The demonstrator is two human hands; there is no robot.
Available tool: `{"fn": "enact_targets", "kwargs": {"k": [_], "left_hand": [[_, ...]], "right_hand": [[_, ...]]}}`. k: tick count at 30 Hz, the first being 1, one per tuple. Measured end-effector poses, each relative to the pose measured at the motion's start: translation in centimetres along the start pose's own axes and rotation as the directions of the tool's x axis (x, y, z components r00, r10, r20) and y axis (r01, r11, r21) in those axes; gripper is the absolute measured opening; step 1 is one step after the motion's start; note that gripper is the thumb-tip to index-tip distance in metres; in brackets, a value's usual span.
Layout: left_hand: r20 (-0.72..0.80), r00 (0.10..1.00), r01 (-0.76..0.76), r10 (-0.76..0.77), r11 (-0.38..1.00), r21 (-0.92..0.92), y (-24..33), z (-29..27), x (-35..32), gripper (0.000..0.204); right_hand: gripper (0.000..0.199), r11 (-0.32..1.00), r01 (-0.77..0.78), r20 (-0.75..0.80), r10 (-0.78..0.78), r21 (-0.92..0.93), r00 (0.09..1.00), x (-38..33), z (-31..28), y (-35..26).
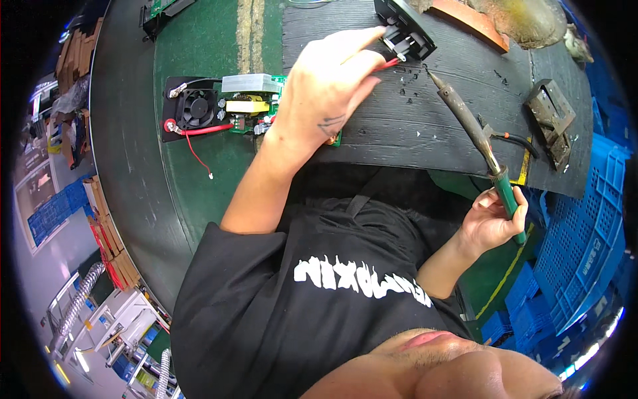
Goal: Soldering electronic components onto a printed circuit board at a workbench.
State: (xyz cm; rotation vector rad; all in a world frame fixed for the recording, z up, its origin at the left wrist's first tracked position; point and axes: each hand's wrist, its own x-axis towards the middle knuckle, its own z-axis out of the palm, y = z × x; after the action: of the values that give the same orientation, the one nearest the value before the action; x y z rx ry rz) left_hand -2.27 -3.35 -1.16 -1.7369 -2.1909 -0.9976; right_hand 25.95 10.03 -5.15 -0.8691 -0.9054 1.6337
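My left hand (329, 90) reaches over a black work mat (412, 133) and pinches a short red wire (389, 64) against a black plastic socket part (407, 30) at the far edge. My right hand (492, 219) grips the green handle of a soldering iron (475, 130). The iron's tip points up toward the socket and stops just to the right of the red wire's end. Under my left wrist lies a green circuit board with a small black fan (219, 106) on a black plate, partly hidden by the hand.
A loose red lead (196, 153) trails from the board onto the green belt (199, 46). A black metal holder (550, 120) sits at the mat's right end. Blue crates (578, 239) stand at the right, a brown tray (475, 20) at the top.
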Motion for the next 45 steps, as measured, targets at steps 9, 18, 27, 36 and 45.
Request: {"fn": "enact_targets", "kwargs": {"k": [9, 18, 27, 36, 45], "left_hand": [[0.225, 0.940, 0.254, -0.257, 0.966, 0.043, -1.1, -2.1, -1.9, 0.017], [-0.030, 0.878, 0.466, -0.477, 0.869, -0.169, -2.7, -5.6, -2.5, 0.010], [-0.515, 0.676, 0.654, -0.527, 0.751, 0.090, -10.4, -17.2, -7.4, 0.023], [-0.698, 0.342, 0.928, -0.630, 0.343, 0.145, -16.5, -27.3, -28.9, 0.028], [-0.814, 0.381, 0.885, -0.439, -0.082, 0.458, 2.8, -16.6, -39.2, 0.054]], "right_hand": [[0.043, 1.000, 0.008, -0.033, -0.008, 0.010, 0.999, -0.4, -2.0, -0.1], [0.041, 0.994, 0.037, -0.081, -0.028, 0.104, 0.996, -0.8, -3.0, -0.6], [0.040, 0.991, 0.053, -0.052, -0.047, 0.123, 0.998, -1.3, -3.3, -2.3], [0.037, 0.987, 0.020, 0.104, -0.036, 0.159, 0.994, -1.0, -0.8, -2.7], [0.044, 0.997, -0.031, 0.214, 0.015, 0.070, 0.977, 0.3, 4.7, -2.2]]}}
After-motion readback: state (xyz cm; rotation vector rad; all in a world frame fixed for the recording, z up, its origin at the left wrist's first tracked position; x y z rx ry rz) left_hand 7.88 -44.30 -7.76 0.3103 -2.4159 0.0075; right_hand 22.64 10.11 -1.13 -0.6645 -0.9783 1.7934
